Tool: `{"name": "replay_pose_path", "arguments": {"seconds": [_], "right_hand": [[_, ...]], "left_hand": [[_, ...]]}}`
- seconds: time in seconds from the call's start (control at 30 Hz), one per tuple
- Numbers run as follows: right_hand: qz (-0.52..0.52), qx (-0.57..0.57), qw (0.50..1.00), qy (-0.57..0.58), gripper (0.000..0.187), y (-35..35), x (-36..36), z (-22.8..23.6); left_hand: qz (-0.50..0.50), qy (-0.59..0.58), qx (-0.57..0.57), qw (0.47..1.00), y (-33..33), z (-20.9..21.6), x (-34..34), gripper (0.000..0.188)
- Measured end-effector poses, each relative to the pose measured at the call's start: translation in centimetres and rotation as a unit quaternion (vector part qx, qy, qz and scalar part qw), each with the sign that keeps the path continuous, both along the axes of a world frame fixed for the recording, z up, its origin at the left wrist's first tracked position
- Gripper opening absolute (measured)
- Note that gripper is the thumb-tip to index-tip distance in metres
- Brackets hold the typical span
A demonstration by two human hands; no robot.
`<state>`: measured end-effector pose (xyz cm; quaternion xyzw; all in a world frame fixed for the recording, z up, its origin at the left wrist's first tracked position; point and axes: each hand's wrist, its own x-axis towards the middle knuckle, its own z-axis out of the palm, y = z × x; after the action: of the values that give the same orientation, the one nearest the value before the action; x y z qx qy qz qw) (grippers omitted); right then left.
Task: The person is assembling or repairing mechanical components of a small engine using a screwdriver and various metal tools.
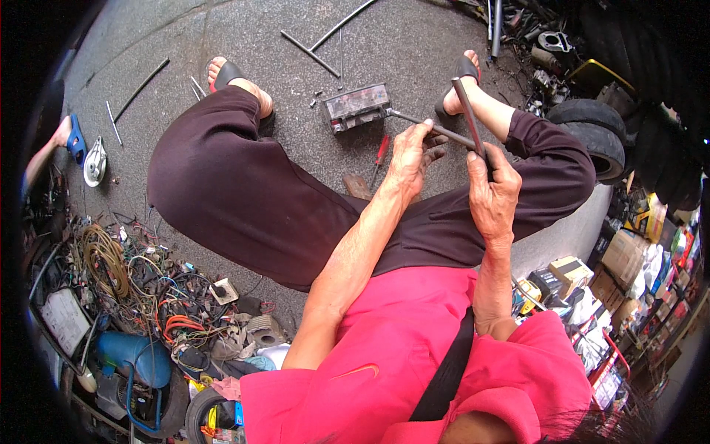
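A motorcycle-type battery (359, 106) with a dark, partly see-through case rests on the ground between my feet. A long T-handle socket wrench (456, 136) slants from my hands to the battery, and its shiny tip meets the battery's right end. My right hand (494, 189) is closed around the crossbar end of that wrench. Nearer the battery, my left hand (410, 152) has the shaft between thumb and fingers. A red-handled screwdriver (382, 150) lies just below the battery, partly hidden by my left hand.
Another T-handle wrench (314, 53) and a thin bar (148, 83) lie on the floor ahead. Tangled wires and parts (166, 296) fill the lower left, near a blue tank (133, 359). Stacked tyres (592, 133) stand right. Another person's blue-sandalled foot (75, 140) is far left.
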<state>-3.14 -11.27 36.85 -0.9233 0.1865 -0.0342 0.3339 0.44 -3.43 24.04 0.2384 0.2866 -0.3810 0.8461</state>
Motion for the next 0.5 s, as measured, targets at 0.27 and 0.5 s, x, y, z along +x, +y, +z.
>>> {"name": "replay_pose_path", "arguments": {"seconds": [0.27,0.5], "right_hand": [[0.035,-0.016,0.999,-0.039,0.014,-0.2,0.3,-0.2],[0.128,-0.096,0.986,-0.033,0.022,-0.8,0.8,0.4]], "left_hand": [[0.012,-0.011,0.0,1.0,0.0,-0.4,-0.2,0.022],[0.029,0.009,-0.022,0.999,0.2,-0.7,-0.3,0.02]]}}
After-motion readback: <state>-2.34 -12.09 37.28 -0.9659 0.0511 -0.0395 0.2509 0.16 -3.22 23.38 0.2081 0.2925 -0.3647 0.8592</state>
